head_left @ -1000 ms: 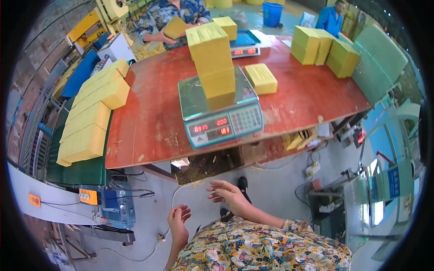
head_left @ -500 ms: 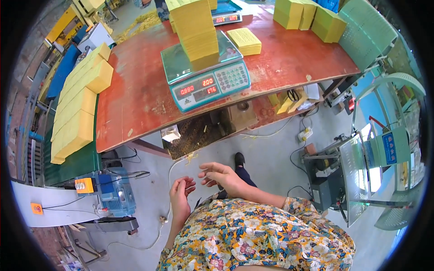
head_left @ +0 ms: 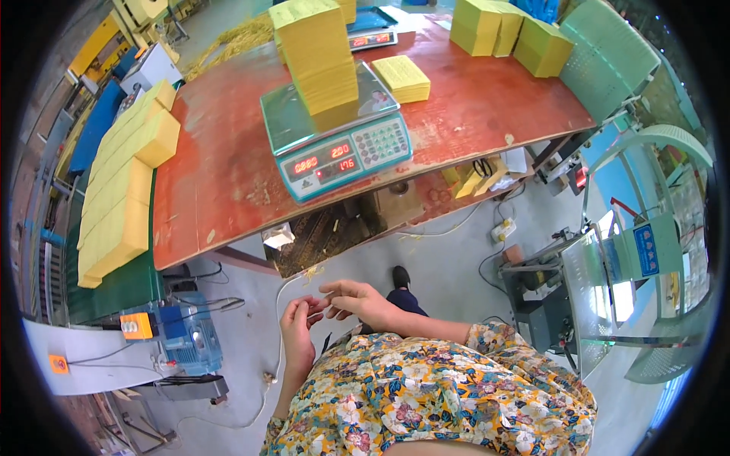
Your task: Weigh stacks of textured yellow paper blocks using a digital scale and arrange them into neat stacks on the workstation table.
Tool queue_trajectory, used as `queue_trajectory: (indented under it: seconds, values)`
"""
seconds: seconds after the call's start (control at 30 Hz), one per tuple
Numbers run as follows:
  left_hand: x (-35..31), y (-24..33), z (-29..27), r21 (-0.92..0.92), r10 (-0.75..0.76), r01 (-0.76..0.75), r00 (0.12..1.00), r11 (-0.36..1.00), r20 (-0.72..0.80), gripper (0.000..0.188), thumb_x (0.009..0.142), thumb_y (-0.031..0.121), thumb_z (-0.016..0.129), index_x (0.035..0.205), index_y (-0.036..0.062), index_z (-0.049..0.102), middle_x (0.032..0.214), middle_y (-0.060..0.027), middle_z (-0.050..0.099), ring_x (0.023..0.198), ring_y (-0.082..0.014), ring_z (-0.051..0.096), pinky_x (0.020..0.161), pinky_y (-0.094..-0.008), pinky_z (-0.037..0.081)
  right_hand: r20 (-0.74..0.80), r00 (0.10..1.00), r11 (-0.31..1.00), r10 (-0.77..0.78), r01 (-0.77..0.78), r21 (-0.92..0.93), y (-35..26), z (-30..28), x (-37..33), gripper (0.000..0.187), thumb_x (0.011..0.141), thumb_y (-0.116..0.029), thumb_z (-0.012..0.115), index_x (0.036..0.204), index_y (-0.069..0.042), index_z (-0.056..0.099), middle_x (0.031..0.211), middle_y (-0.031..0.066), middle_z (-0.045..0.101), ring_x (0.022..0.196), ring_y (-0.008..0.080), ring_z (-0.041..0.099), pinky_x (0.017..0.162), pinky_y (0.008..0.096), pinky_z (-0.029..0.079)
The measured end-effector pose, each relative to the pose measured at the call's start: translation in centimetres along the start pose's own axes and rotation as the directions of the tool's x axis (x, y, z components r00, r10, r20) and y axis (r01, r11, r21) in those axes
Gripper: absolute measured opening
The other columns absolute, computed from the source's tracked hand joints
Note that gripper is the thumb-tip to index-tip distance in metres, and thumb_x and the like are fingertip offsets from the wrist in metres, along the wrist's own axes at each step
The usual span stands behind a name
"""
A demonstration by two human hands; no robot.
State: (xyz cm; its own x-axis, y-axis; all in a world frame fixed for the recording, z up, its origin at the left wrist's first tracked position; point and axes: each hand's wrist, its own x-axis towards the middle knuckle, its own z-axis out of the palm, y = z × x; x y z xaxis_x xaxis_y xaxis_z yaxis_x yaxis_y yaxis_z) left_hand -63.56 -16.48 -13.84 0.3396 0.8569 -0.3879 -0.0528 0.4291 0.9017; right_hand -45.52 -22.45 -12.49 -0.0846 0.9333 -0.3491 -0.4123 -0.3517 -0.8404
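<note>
My left hand (head_left: 298, 330) is in front of my body, below the table's near edge, its fingers loosely curled and slightly apart. Beside it, my right hand (head_left: 360, 305) reaches across from the right with fingers loosely stretched; the fingertips of both hands meet or overlap. Nothing shows in either hand. Beyond them on the red table (head_left: 220, 152), a teal weighing scale (head_left: 346, 156) has its display lit. A tall stack of yellow paper (head_left: 319, 64) stands on its pan, and a lower stack of yellow paper (head_left: 403, 78) lies right of it.
Yellow paper blocks (head_left: 114, 220) line a green surface at the left, above a blue motor (head_left: 194, 334). More yellow blocks (head_left: 487, 29) and a second scale (head_left: 372, 38) stand farther back. A green metal chair (head_left: 650, 251) and cables are at the right.
My hands have drawn together so that their fingertips meet. The view has shifted slightly, moving the table and scale a little left and down in the picture; the paper stacks stay in place.
</note>
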Motion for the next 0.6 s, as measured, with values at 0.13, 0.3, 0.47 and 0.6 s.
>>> queue_trajectory:
  seconds: [0.13,0.3,0.47,0.6]
  values:
    - [2.5,0.9,2.4,0.022,0.012,-0.013,0.999,1.0,0.036,0.024,0.102,0.016,0.048,0.111,-0.0022,0.06,0.102,-0.0121,0.067,0.093,-0.0198,0.067,0.079,-0.0316,0.054,-0.029,1.0,0.995,-0.006,0.009,0.096,-0.9,-1.7,0.3,0.037,0.1,-0.014,0.052,0.134,-0.001,0.054,0.114,0.0071,0.065,0.098,0.0154,0.062,0.088,0.0323,0.05]
    - [6.2,4.3,8.9,0.063,0.053,-0.066,0.979,0.996,0.198,0.022,0.101,0.015,0.048,0.109,-0.0007,0.062,0.102,-0.0099,0.068,0.089,-0.0168,0.066,0.083,-0.032,0.054,-0.099,0.992,0.989,-0.083,0.094,0.114,-5.4,-5.9,0.4,0.032,0.1,-0.013,0.051,0.129,0.0,0.059,0.111,0.0083,0.066,0.097,0.0159,0.064,0.091,0.0331,0.051]
    - [12.4,11.6,19.3,0.279,0.208,-0.344,0.882,0.896,0.422,0.022,0.1,0.013,0.049,0.107,-0.0012,0.064,0.105,-0.0088,0.068,0.094,-0.0164,0.066,0.087,-0.032,0.052,-0.141,0.975,0.958,-0.173,0.2,0.206,-10.4,-12.9,0.7,0.029,0.1,-0.012,0.05,0.123,0.001,0.061,0.109,0.0086,0.067,0.096,0.016,0.065,0.09,0.0333,0.052]
    - [21.3,15.8,30.5,0.369,0.343,-0.668,0.686,0.646,0.641,0.018,0.095,0.009,0.058,0.107,-0.0019,0.065,0.105,-0.0099,0.068,0.094,-0.0166,0.066,0.085,-0.0323,0.053,-0.223,0.941,0.908,-0.253,0.31,0.28,-13.3,-20.7,1.6,0.024,0.099,-0.011,0.054,0.118,0.0,0.063,0.099,0.0067,0.069,0.09,0.0141,0.065,0.085,0.0302,0.052]
